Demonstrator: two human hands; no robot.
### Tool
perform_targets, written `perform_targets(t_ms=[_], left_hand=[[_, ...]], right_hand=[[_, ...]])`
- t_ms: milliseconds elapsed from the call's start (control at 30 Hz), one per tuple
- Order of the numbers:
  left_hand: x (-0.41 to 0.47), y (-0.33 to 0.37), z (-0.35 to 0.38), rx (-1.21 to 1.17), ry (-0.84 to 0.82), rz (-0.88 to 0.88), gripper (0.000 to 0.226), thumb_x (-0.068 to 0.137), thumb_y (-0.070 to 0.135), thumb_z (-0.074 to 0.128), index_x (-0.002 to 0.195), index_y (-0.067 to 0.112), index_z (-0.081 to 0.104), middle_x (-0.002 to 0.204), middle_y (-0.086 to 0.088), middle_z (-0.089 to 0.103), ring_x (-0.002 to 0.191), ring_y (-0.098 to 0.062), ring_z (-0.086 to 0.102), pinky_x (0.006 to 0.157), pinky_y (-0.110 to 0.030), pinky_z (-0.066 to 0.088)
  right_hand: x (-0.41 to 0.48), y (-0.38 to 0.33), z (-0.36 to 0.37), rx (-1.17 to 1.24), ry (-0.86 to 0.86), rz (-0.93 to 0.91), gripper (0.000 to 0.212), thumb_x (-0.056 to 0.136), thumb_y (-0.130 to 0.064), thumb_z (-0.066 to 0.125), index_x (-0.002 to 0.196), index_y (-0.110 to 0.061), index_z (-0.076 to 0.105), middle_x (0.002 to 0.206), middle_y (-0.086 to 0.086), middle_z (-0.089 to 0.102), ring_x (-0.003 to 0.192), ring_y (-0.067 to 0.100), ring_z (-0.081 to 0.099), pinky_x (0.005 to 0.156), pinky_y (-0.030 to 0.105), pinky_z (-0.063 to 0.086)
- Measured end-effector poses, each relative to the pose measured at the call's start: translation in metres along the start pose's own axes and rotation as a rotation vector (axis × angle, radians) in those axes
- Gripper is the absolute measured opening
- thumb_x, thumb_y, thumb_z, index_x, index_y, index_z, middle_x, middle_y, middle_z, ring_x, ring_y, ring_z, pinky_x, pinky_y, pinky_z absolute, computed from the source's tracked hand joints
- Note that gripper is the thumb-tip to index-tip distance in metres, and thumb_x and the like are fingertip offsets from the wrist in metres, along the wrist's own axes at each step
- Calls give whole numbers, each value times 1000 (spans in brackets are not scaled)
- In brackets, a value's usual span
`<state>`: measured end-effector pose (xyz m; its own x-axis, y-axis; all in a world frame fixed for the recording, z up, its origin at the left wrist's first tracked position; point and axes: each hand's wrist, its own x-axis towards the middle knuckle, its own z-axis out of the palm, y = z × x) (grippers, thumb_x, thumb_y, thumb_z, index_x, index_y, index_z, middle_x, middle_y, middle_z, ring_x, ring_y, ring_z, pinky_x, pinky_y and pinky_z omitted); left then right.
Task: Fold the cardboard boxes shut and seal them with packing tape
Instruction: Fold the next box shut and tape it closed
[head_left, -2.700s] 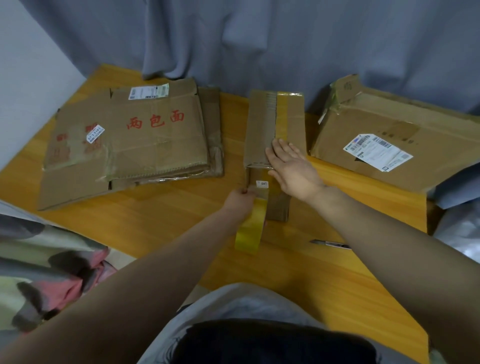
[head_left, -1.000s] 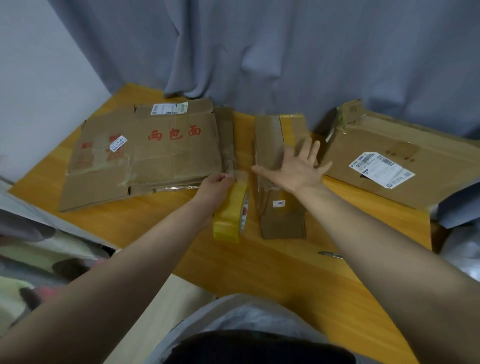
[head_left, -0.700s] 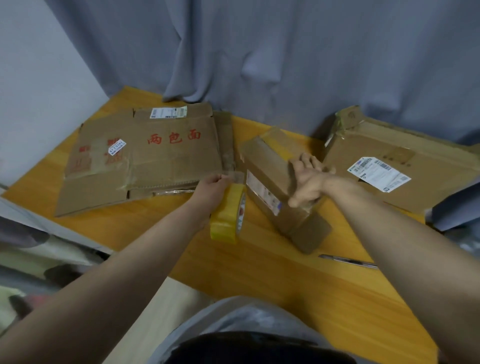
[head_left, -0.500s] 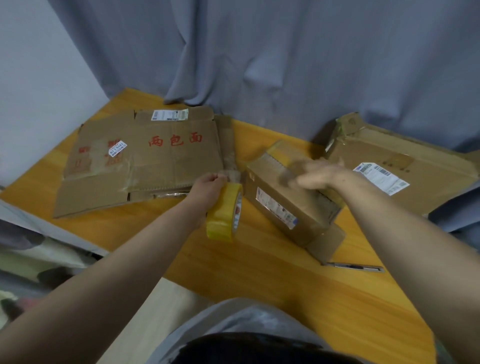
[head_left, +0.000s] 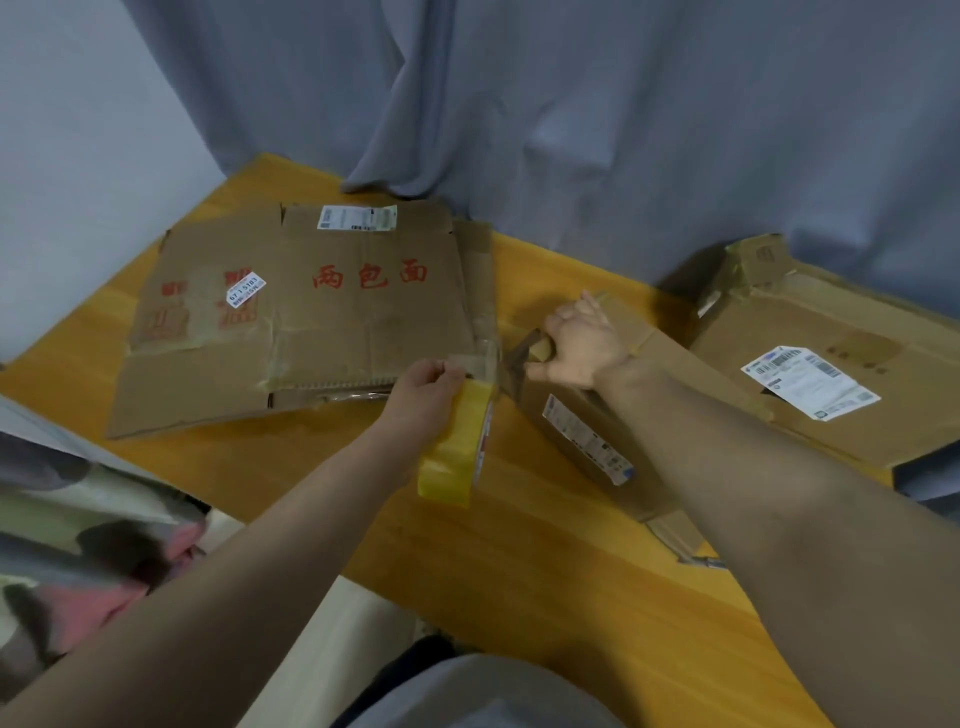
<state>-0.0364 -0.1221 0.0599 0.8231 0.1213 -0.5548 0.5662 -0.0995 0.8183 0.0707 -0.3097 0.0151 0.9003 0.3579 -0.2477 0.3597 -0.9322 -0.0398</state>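
Small brown cardboard box (head_left: 597, 415) now swung diagonal; right hand (head_left: 579, 343) clutching its far-left end. Left hand (head_left: 428, 389) gripping yellow packing-tape roll (head_left: 457, 447). Unsealed end likely next.

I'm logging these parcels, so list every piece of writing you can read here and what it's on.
"两包面", red, on the flattened cardboard box.
"07 1 5T03", roughly, on its small white sticker.
Red stamps beside it: blurred.
Shipping label at its far edge: too small.
Label on the small box: unreadable.
Label on the right-hand box: unreadable.
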Motion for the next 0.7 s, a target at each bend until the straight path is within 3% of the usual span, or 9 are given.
perform_targets(t_ms=[33,133,233,333,433,500,600,633,700], left_hand=[[2,0,-1,2,8,-5,17,98,30,48,90,18,57,93,-17,61,83,-32,62,77,-42,53],[8,-1,-3,20,20,-3,19,99,32,47,92,17,57,87,-10,55,80,-24,54,71,-35,44],[11,-1,-6,7,15,-3,21,99,32,47,99,15,58,84,-7,55,78,-23,54,67,-33,43],[8,3,-11,-28,0,-20,19,99,30,48,104,13,56,82,-7,58,60,-17,62,54,-24,50],[2,13,-14,-42,-10,-18,22,99,28,48,110,11,56,79,-5,58,42,-9,60,35,-16,43],[1,20,-15,-44,-5,1,19,98,26,49,108,12,56,81,-6,58,45,-12,61,34,-15,42],[1,31,-9,-19,-1,42,18,94,26,55,107,14,57,88,-7,59,63,-16,58,50,-22,50],[-1,35,-6,-26,-12,48,19,93,24,56,108,12,58,87,-8,59,61,-16,60,51,-23,50],[-6,42,3,-69,-39,69,15,94,17,55,106,8,56,76,-7,58,45,-13,61,39,-20,46]], right_hand=[[2,0,2,3,15,-1,65,80,-59,57,122,-8,56,130,12,50,131,28,32,118,35,0],[4,3,6,37,61,-15,54,81,-54,59,109,-8,61,109,7,52,121,29,38,114,35,8],[1,6,9,67,122,-43,47,83,-50,60,104,-8,62,94,0,42,111,28,39,108,33,11],[-4,7,8,107,104,-78,51,79,-55,58,98,-7,63,91,0,43,112,29,41,113,34,7],[-20,14,4,94,42,-180,59,64,-58,51,93,-8,64,87,0,47,109,27,45,115,31,0],[-38,18,2,59,-36,-288,60,60,-60,54,92,-10,66,86,-1,50,107,24,47,114,28,-7],[-68,11,3,18,-141,-461,51,60,-57,63,88,-15,68,88,-1,59,108,19,48,112,29,-18],[-77,8,6,4,-148,-511,44,62,-51,69,88,-15,68,91,0,62,109,19,47,112,30,-20],[-93,0,13,20,-151,-585,34,69,-47,71,84,-16,69,89,1,64,109,19,50,113,32,-19]])
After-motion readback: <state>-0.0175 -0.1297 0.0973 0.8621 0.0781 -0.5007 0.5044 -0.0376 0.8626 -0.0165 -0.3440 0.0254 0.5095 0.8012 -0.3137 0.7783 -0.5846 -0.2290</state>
